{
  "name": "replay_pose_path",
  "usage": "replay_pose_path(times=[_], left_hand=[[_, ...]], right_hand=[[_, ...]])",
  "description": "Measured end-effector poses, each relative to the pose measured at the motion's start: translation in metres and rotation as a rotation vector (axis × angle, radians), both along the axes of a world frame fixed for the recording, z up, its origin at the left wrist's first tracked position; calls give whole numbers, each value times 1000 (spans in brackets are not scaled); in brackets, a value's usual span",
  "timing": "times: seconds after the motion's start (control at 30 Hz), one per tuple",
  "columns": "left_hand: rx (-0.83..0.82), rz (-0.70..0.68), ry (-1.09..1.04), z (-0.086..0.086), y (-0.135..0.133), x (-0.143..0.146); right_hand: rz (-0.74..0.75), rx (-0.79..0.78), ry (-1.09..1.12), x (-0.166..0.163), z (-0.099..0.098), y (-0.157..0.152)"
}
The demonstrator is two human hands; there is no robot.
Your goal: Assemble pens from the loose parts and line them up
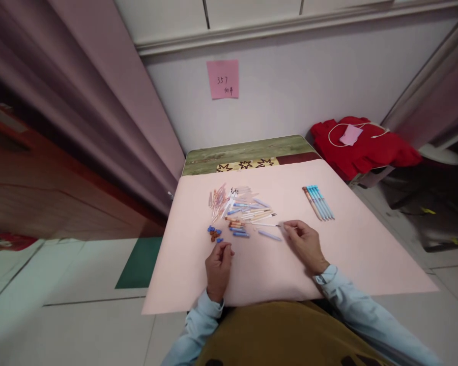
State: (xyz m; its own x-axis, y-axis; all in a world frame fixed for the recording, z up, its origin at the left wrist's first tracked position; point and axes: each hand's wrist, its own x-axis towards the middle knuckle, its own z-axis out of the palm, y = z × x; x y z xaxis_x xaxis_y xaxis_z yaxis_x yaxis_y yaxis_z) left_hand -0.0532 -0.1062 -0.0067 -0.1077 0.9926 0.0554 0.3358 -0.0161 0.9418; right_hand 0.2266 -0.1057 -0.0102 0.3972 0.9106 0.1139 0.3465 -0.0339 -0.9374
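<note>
My right hand pinches the dark end of a thin white pen refill, which points left toward a heap of pen parts. My left hand is curled with its fingertips together; whether anything sits in them cannot be made out. Just beyond it lie small blue and brown caps. Short brown and blue barrel pieces rest between the hands, with a pale blue barrel beside them. Behind are loose pink barrels and several more white refills.
A row of blue and brown pens lies at the right on the pink table cover. Red cloth with a white cable is heaped beyond the table's right side. A pink note is on the wall; a curtain hangs left.
</note>
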Motion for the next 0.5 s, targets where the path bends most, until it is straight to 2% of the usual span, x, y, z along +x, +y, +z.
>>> replay_pose_path(times=[0.17, 0.5], left_hand=[[-11, -19, -33, -5, -1, -2], [-8, -21, -24, -9, 1, -3]], right_hand=[[23, -10, -62, -6, -8, 1], [76, 11, -128, -8, -6, 1]])
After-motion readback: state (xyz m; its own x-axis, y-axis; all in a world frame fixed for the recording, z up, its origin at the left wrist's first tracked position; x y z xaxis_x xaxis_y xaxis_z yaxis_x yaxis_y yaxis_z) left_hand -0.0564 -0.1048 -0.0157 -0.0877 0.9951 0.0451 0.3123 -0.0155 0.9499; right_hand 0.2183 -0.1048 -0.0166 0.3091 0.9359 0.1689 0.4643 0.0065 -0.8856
